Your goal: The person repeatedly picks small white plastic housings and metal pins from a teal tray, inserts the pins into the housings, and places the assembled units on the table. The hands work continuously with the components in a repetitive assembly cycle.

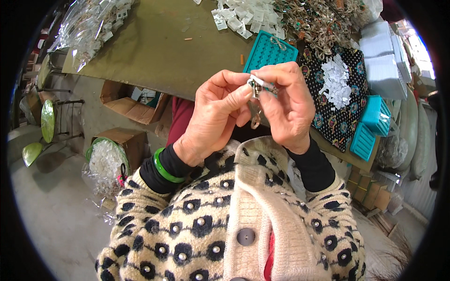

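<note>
Above the near edge of the table, my left hand [211, 110] pinches a small white and metallic part [256, 86] between thumb and forefinger. My right hand [291, 100] closes on the same part from the other side, its thumb and fingertips against it. A thin beige looped cord [255, 122] dangles under the part, between the two hands. The fingers cover much of the part, so its exact kind cannot be made out. Just beyond my hands lies a turquoise dimpled tray [263, 52] with a bit of cord on it.
White plastic pieces [239, 21] and a heap of beige cords [323, 23] cover the far table [154, 42]. At right, white chips [335, 79] lie on a patterned black cloth [311, 112] beside stacked turquoise trays [376, 114]. A bagged basket [108, 161] and cardboard box [126, 110] stand lower left.
</note>
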The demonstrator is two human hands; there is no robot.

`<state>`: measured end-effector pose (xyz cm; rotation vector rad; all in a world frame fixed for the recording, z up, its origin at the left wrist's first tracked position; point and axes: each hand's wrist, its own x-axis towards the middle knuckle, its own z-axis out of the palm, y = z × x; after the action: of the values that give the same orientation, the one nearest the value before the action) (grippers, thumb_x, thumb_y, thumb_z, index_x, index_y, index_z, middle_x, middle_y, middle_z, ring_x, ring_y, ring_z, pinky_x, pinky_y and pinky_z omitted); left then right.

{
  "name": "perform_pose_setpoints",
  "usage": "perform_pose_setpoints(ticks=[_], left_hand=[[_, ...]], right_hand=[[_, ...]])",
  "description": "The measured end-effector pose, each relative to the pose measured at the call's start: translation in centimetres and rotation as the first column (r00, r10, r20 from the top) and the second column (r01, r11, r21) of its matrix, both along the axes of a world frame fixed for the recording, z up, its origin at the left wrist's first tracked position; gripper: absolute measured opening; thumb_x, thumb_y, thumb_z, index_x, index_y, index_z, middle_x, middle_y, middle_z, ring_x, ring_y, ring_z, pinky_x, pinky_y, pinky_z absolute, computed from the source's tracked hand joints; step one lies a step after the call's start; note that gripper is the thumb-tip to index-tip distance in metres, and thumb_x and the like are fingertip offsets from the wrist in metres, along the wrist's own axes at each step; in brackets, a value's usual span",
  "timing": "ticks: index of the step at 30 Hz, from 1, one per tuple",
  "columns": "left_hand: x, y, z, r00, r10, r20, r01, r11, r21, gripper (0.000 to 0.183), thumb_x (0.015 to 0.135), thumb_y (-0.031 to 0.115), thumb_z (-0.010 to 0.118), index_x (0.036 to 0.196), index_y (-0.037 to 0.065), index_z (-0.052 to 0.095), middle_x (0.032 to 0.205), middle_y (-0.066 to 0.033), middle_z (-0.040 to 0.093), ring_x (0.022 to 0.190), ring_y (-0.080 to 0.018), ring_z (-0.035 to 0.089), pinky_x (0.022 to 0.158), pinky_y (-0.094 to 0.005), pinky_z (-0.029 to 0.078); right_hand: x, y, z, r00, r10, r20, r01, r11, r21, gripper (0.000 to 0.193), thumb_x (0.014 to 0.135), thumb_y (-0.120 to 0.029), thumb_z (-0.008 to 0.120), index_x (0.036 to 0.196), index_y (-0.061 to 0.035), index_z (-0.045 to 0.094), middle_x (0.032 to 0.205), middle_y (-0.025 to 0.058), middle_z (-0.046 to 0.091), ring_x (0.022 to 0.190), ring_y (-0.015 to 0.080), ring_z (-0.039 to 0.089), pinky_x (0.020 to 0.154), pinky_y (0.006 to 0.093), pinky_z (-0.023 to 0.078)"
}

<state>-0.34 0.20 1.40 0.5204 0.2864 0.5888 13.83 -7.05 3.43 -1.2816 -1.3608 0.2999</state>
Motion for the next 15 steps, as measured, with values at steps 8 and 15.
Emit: perform_pose_setpoints(ticks=[8, 15], left_hand=[[-0.1, -0.4, -0.2, 0.995, -0.090, 0.048, 0.099, 0.963, -0.251, 0.011, 0.095, 0.017, 0.065, 0.100, 0.009, 0.058, 0.086, 0.0015, 0.062, 0.069, -0.0054, 0.057, 0.056, -0.0197, 0.046], [-0.4, -0.3, -1.3, 0.981, -0.165, 0.099, 0.187, 0.937, -0.293, 0.015, 0.096, 0.022, 0.064, 0.091, 0.011, 0.054, 0.076, 0.0051, 0.054, 0.056, -0.0023, 0.044, 0.044, -0.0176, 0.033]], right_hand=[[-0.6, 0.6, -1.5, 0.950, -0.033, 0.310, -0.019, 0.986, 0.164, 0.032, 0.083, -0.003, 0.070, 0.114, 0.0009, 0.062, 0.097, 0.0119, 0.058, 0.085, 0.0269, 0.056, 0.076, 0.0356, 0.049], [-1.5, 1.2, -2.7, 0.911, -0.164, 0.379, 0.055, 0.958, 0.282, 0.022, 0.086, -0.007, 0.070, 0.102, 0.0035, 0.060, 0.084, 0.0140, 0.055, 0.071, 0.0290, 0.055, 0.065, 0.0397, 0.051]])
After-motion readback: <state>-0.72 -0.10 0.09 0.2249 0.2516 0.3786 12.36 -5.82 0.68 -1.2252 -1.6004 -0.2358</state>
